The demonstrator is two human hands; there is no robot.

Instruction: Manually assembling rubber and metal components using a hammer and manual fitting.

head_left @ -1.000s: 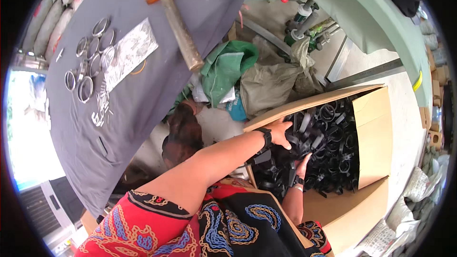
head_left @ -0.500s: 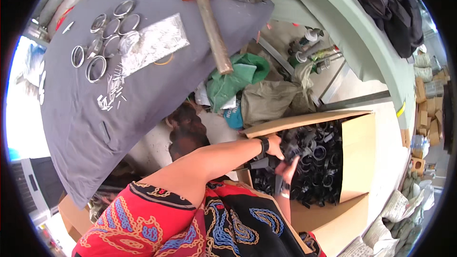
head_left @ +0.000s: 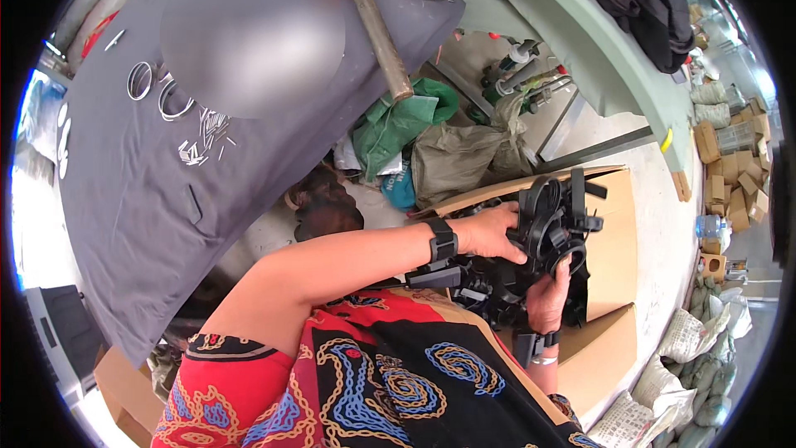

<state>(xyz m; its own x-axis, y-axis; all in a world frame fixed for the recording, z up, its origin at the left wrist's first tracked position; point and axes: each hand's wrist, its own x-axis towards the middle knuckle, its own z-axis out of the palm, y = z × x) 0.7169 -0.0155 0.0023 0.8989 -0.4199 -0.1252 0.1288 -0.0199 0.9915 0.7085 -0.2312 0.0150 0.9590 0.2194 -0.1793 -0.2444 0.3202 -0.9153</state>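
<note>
A clump of black plastic ring-shaped parts (head_left: pixel 543 216) rises above the cardboard box (head_left: pixel 609 241), gripped between both my hands. My left hand (head_left: pixel 493 232) has its fingers and thumb closed on the clump's left side. From below, my right hand (head_left: pixel 547 299) holds the same clump, its thumb pointing up and its other fingers partly hidden. More black parts (head_left: pixel 489 286) lie in the box under my hands. I cannot make out the exact kind of these parts.
A dark cloth-covered table (head_left: pixel 149 224) at left bears metal rings (head_left: pixel 174 101), small metal pins (head_left: pixel 211 126) and a mallet (head_left: pixel 377 33); a blurred patch hides part of it. Beyond the box lie a green bag (head_left: pixel 398 133) and a greyish sack (head_left: pixel 460 158). Sacks (head_left: pixel 663 373) line the right.
My hands were down among the black parts in the box. Now they are higher, with a clump of those parts lifted between them. The whole view has shifted slightly.
</note>
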